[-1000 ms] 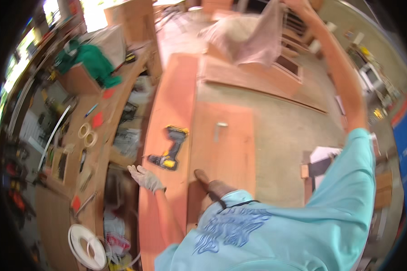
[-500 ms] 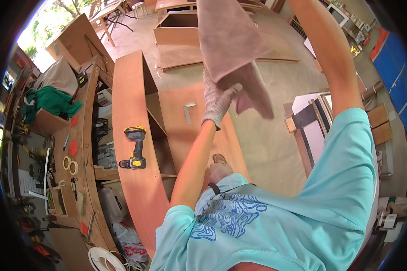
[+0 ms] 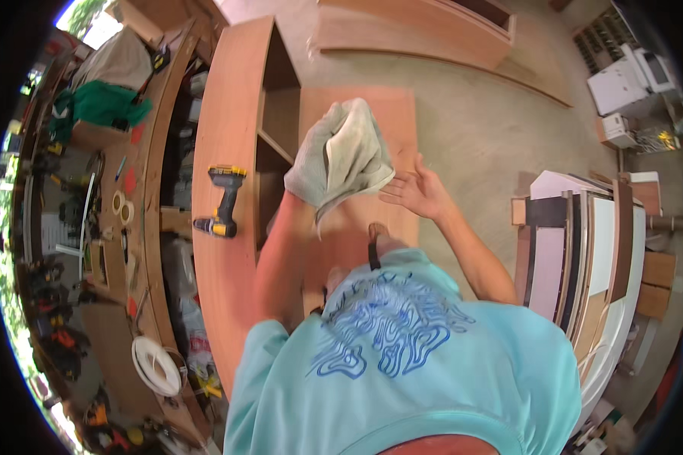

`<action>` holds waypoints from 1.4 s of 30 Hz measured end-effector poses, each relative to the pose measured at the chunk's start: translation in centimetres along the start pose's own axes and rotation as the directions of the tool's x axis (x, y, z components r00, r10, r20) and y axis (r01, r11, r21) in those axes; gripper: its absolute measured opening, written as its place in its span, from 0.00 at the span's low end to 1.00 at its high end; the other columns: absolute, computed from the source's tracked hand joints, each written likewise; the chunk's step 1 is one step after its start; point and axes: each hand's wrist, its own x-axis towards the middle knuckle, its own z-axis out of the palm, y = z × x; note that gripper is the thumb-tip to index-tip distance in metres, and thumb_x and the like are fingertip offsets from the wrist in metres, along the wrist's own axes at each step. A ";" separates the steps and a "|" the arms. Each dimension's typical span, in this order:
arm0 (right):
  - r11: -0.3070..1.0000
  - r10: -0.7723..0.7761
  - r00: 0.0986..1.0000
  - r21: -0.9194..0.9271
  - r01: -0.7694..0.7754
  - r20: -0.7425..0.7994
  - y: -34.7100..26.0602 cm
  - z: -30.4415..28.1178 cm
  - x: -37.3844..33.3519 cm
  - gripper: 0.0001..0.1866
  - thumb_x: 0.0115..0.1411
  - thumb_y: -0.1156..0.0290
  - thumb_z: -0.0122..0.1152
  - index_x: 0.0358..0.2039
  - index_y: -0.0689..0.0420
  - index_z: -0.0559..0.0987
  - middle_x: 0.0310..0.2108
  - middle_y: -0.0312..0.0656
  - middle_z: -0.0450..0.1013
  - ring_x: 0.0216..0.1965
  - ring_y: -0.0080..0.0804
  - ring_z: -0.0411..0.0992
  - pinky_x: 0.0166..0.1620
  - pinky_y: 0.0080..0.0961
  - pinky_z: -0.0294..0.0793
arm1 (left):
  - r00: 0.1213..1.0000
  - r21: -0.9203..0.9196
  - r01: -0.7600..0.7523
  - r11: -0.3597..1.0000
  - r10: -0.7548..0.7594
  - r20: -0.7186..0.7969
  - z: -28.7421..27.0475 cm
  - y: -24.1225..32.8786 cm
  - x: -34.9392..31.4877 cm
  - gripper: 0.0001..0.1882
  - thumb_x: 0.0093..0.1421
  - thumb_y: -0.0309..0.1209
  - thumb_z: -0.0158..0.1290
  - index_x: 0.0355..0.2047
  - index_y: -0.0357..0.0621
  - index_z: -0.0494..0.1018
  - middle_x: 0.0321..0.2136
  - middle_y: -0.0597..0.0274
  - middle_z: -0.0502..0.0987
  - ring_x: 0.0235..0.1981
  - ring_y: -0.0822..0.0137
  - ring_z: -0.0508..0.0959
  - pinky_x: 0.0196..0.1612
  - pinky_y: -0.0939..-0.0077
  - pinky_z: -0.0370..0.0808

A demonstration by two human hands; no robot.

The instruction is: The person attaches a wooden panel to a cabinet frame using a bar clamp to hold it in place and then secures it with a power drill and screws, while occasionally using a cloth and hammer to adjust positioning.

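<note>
1. Grey-gloved, my left hand [image 3: 322,163] is closed on a pale grey cloth [image 3: 360,159], which bunches up over the knuckles and hangs to the right of the fist.
2. My right hand [image 3: 416,191] is bare, open with fingers spread, holding nothing; it sits just beside the cloth's lower right corner, and I cannot tell whether it touches it.
3. Both hands are raised above a flat reddish plywood panel [image 3: 391,114] that lies on the concrete floor [image 3: 493,129].
4. Left of that panel stands an open wooden cabinet carcass [image 3: 231,114]; its broad top face runs long and narrow, with shelf compartments open toward the panel.
5. On the carcass, left of my gloved hand, a yellow and black cordless drill [image 3: 221,201] lies on its side.
6. Further left of the carcass runs a cluttered workbench [image 3: 148,159] with tape rolls [image 3: 121,206] and a green cloth bundle [image 3: 102,106] toward its far end; a white coil [image 3: 155,365] lies near its close end.
7. Beyond the panel, another long wooden cabinet [image 3: 425,30] lies on the floor.
8. Right of the panel, well apart, stacked sheets [image 3: 584,250] in white, pink and brown stand on edge; white machines [image 3: 630,76] sit far right.
9. Bare concrete lies open between the panel and the stacked sheets.
</note>
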 end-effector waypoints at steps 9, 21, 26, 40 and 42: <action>0.810 -0.077 0.996 -0.581 0.083 0.036 -4.8 5.4 7.7 0.31 0.65 0.68 0.63 0.66 0.64 0.67 0.58 0.45 0.74 0.58 0.36 0.73 0.62 0.33 0.72 | 0.914 0.509 -0.150 0.847 0.316 -0.256 -2.5 4.4 -8.0 0.29 0.67 0.40 0.56 0.63 0.35 0.67 0.52 0.60 0.77 0.47 0.66 0.80 0.52 0.72 0.80; 0.312 0.071 0.978 -0.935 0.166 0.198 -17.7 19.9 7.3 0.26 0.59 0.72 0.71 0.57 0.66 0.77 0.42 0.41 0.80 0.41 0.28 0.78 0.46 0.28 0.78 | 0.462 0.699 -0.015 0.715 0.625 -0.629 -3.8 5.1 -22.1 0.37 0.64 0.27 0.57 0.71 0.37 0.56 0.49 0.53 0.78 0.46 0.65 0.83 0.49 0.72 0.82; 0.073 0.114 0.857 -0.864 0.497 0.503 -17.5 30.4 4.2 0.24 0.55 0.77 0.70 0.54 0.66 0.80 0.45 0.41 0.81 0.43 0.27 0.78 0.49 0.26 0.77 | 0.357 0.735 -0.590 0.334 0.925 -0.133 5.4 6.3 -24.3 0.40 0.64 0.25 0.58 0.72 0.33 0.53 0.53 0.49 0.76 0.55 0.65 0.77 0.56 0.71 0.77; 0.413 0.387 0.747 -0.826 0.384 0.541 -18.6 33.1 12.6 0.12 0.64 0.68 0.65 0.46 0.58 0.77 0.39 0.34 0.78 0.44 0.24 0.76 0.53 0.29 0.75 | 0.567 0.891 -0.031 0.453 0.742 -0.358 5.4 8.6 -32.1 0.18 0.61 0.35 0.62 0.41 0.29 0.79 0.35 0.66 0.79 0.37 0.67 0.79 0.42 0.77 0.75; 0.514 0.325 0.726 -0.758 0.402 0.606 -17.8 32.9 13.4 0.22 0.66 0.64 0.65 0.56 0.60 0.73 0.47 0.39 0.78 0.51 0.29 0.76 0.59 0.33 0.74 | 0.568 0.825 -0.306 0.474 0.787 -0.241 4.5 8.5 -30.1 0.21 0.64 0.36 0.59 0.50 0.29 0.75 0.34 0.66 0.79 0.37 0.66 0.79 0.42 0.79 0.76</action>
